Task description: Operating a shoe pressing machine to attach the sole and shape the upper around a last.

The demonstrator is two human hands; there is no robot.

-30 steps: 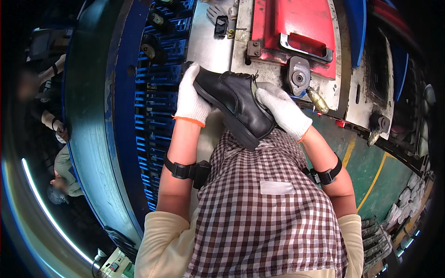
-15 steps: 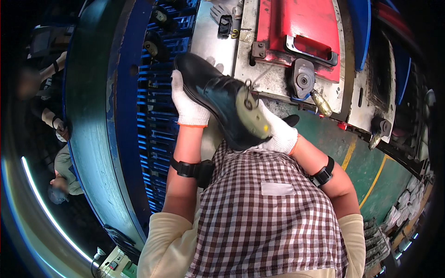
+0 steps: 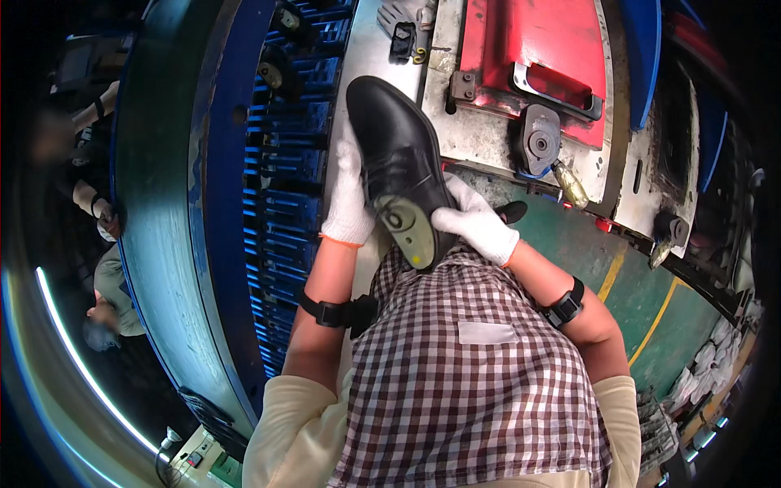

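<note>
Green-painted workshop floor (image 3: 561,244), showing at our right. Blue slatted metal rack (image 3: 281,187), along our left. Silver-grey sheet-metal table (image 3: 370,61), ahead, beyond the hands. Red metal machine cover (image 3: 537,49), ahead and to the right, apart from our hands.

Item in hand: one black leather lace-up shoe (image 3: 399,130), rounded toe, with a pale green last (image 3: 411,232), yellow-spotted, seated in its opening. Location: in front of us, between our two hands, its heel end near our brown-and-white checked cloth apron (image 3: 472,382); we cannot tell whether these touch. Long axis: toe pointing away from us and slightly left, heel toward us, opening turned to our view.

Left hand (image 3: 351,203), white knitted glove, orange cuff: laid against the shoe's left side; fingers pass behind it, and we cannot tell how far they curl.

Right hand (image 3: 480,228), matching glove: thumb and fingers pinch the right side near the heel.

Relation: shoe to the right of our left fingers, to the left of our right ones. Both hands touch it; the right is nearer the heel.
</note>
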